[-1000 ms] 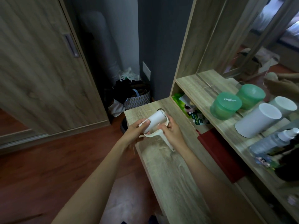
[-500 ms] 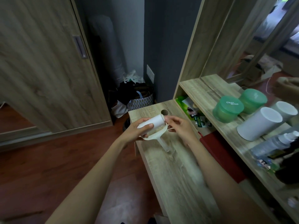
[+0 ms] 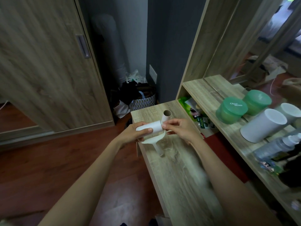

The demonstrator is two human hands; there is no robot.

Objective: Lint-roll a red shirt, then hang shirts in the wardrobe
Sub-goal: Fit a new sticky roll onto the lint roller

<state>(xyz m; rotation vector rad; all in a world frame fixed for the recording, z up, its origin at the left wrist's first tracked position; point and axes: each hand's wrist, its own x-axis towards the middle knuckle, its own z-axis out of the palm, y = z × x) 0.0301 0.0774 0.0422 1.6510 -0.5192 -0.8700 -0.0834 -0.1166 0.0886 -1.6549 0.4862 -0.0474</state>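
My left hand (image 3: 138,132) is wrapped around the white sticky roll of a lint roller (image 3: 149,128), which lies sideways over the near end of a wooden desk (image 3: 179,168). The roller's cream frame and handle (image 3: 158,144) hang below the roll, handle pointing towards me. My right hand (image 3: 180,129) pinches the roll's right end with its fingertips. An empty cardboard tube (image 3: 166,115) shows just behind the hands. The wardrobe (image 3: 48,66) stands at the left with its sliding door shut. No shirt is in view.
A shelf on the right holds a green jar (image 3: 231,110), a white canister (image 3: 262,126) and a spray bottle (image 3: 276,145) in front of a mirror. Under it lie green packets (image 3: 193,108) and a flat red item (image 3: 221,149). Bags (image 3: 138,98) fill the far corner of the floor.
The roll has turned from tilted upright to lying sideways. My right hand has shifted from the frame's handle to the roll's right end. The view has moved slightly, and the cardboard tube now shows.
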